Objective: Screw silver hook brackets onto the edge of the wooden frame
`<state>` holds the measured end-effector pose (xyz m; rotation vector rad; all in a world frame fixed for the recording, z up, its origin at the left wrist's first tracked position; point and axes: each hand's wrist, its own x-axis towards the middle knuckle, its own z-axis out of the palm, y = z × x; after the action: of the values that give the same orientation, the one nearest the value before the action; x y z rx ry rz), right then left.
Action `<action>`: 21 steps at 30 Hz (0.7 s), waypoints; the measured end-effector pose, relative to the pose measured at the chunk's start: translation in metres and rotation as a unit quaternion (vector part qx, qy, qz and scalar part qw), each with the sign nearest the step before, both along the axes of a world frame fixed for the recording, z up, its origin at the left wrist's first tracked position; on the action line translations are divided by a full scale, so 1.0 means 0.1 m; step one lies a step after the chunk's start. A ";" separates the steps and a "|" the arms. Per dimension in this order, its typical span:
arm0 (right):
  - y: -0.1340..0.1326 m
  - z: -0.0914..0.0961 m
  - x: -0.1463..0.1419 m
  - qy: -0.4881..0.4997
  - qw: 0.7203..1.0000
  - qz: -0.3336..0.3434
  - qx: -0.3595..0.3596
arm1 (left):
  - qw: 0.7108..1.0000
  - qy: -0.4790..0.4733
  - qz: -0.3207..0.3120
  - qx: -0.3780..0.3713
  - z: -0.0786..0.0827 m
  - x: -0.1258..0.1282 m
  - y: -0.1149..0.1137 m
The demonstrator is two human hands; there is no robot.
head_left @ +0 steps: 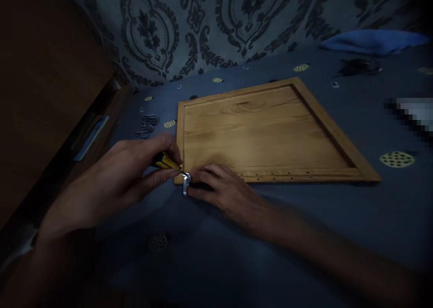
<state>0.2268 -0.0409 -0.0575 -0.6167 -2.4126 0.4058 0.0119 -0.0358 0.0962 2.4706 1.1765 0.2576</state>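
While two hands (130, 170) (228, 190) hold them, one screwdriver (165, 161) meets one metal piece (185, 188).

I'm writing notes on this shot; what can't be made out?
In the head view:
screwdriver, handle end: hidden by left hand
metal piece, exact shape: small, partly covered by right hand
pale object: pixelated, cut off by right edge
black item near blue cloth: too dark, blurred

Lone head-worn view from above, forward and down onto the nearby wooden panel (250, 130)
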 end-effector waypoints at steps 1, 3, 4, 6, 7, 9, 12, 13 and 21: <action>0.00 0.00 0.00 0.005 1.000 0.003 0.002 | 1.000 -0.005 0.003 -0.001 -0.01 0.00 0.00; 0.00 -0.01 0.00 0.012 1.000 0.005 0.002 | 1.000 -0.009 0.007 0.003 -0.02 0.00 0.00; 0.00 -0.01 0.00 0.013 1.000 0.003 0.002 | 1.000 -0.007 0.008 0.008 -0.02 0.00 0.00; 0.00 -0.02 -0.01 0.009 1.000 0.002 0.001 | 1.000 -0.003 0.009 0.014 -0.03 0.01 0.00; 0.00 -0.03 -0.01 0.008 1.000 0.004 0.002 | 1.000 -0.003 0.010 0.016 -0.03 0.02 0.00; 0.00 -0.04 -0.01 0.010 1.000 0.005 -0.002 | 1.000 -0.005 0.012 0.016 -0.03 0.04 -0.01; 0.00 -0.03 -0.01 0.014 1.000 0.000 0.001 | 0.999 -0.007 0.020 0.035 -0.05 0.07 -0.02; 0.00 -0.02 -0.01 0.014 1.000 0.000 0.004 | 0.999 -0.007 0.021 0.043 -0.06 0.07 -0.03; 0.01 -0.05 0.00 0.014 1.000 0.002 0.016 | 0.997 -0.002 0.041 0.071 -0.11 0.07 -0.05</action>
<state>0.2263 -0.0403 -0.0628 -0.5894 -2.3898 0.3739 0.0191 -0.0412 0.0850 2.5439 1.2999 0.3825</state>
